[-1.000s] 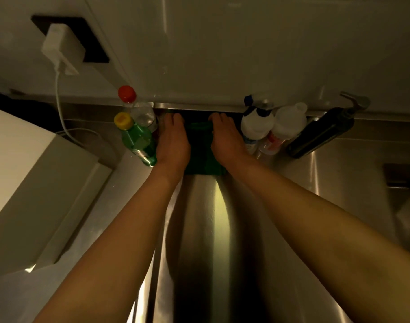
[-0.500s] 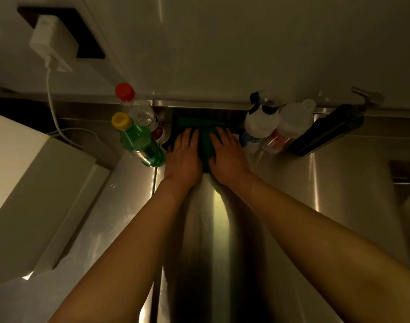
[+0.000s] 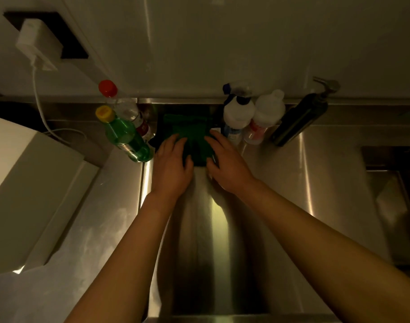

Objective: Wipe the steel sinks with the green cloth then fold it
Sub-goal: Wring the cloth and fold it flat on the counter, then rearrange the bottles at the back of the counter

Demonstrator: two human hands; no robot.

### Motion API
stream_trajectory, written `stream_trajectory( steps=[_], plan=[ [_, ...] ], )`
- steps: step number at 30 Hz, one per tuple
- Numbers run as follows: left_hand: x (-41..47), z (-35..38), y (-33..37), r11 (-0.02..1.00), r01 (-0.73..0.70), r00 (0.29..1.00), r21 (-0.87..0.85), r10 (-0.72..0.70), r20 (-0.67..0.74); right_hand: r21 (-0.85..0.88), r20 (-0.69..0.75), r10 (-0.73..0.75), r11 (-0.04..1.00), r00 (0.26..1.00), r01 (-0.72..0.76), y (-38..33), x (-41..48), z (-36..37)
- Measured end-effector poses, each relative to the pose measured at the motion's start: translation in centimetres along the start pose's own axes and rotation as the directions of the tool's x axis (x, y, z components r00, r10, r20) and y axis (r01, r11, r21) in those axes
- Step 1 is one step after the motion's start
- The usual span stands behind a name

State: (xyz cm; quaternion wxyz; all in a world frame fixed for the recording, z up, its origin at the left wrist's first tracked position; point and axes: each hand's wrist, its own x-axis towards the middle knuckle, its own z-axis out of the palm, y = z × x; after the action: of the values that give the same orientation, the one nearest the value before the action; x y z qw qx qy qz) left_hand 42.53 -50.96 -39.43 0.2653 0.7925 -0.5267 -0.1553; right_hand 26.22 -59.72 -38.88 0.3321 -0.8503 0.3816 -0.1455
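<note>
The green cloth (image 3: 191, 134) lies flat on the steel surface at the far end of the steel sink (image 3: 206, 241), against the back wall. My left hand (image 3: 171, 166) rests on the cloth's near left part, fingers spread, thumb on its near edge. My right hand (image 3: 227, 164) presses its near right part, fingers spread. Both hands cover the cloth's near corners. A second steel sink (image 3: 395, 206) shows at the right edge.
A green bottle with a yellow cap (image 3: 124, 136) and a clear bottle with a red cap (image 3: 122, 106) stand left of the cloth. Two white bottles (image 3: 252, 115) and a dark pump dispenser (image 3: 301, 117) stand right. A white appliance (image 3: 29, 183) sits at left.
Both hands have slid back toward me along the cloth from its far edge, and more of the green cloth now shows beyond the fingers.
</note>
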Motion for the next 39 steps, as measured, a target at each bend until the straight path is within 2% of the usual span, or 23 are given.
stream_trajectory(
  steps=[9, 13, 16, 22, 29, 34, 39],
  plan=[
    [-3.4, 0.1, 7.1, 0.992, -0.060, 0.996, -0.111, 0.053, -0.066, 0.084, -0.061, 0.021, 0.996, 0.998, -0.016, 1.0, -7.0, -7.0],
    [-4.3, -0.7, 11.1, 0.984, -0.118, 0.988, -0.131, 0.103, -0.114, 0.147, -0.160, 0.018, 0.989, 0.987, 0.006, 1.5, -9.9, -11.3],
    [-4.7, -1.8, 13.8, 0.980, -0.174, 0.975, -0.100, 0.157, -0.157, 0.171, -0.285, 0.026, 0.985, 0.958, 0.024, 1.9, -11.5, -14.8],
    [-5.3, -3.7, 18.7, 0.965, -0.263, 0.939, -0.011, 0.254, -0.231, 0.172, -0.425, 0.072, 0.985, 0.902, 0.002, 2.7, -13.8, -20.9],
    [-5.6, -4.0, 23.7, 0.935, -0.353, 0.898, -0.019, 0.334, -0.286, 0.203, -0.495, 0.068, 0.978, 0.866, 0.039, 3.5, -15.2, -25.2],
    [-5.3, -4.0, 23.6, 0.945, -0.325, 0.915, -0.042, 0.303, -0.265, 0.258, -0.495, 0.101, 0.965, 0.863, 0.035, 4.6, -13.7, -25.5],
    [-3.9, -3.8, 20.7, 0.981, -0.191, 0.958, -0.028, 0.180, -0.223, 0.319, -0.440, 0.195, 0.946, 0.876, -0.051, 6.0, -11.0, -24.1]
  ],
)
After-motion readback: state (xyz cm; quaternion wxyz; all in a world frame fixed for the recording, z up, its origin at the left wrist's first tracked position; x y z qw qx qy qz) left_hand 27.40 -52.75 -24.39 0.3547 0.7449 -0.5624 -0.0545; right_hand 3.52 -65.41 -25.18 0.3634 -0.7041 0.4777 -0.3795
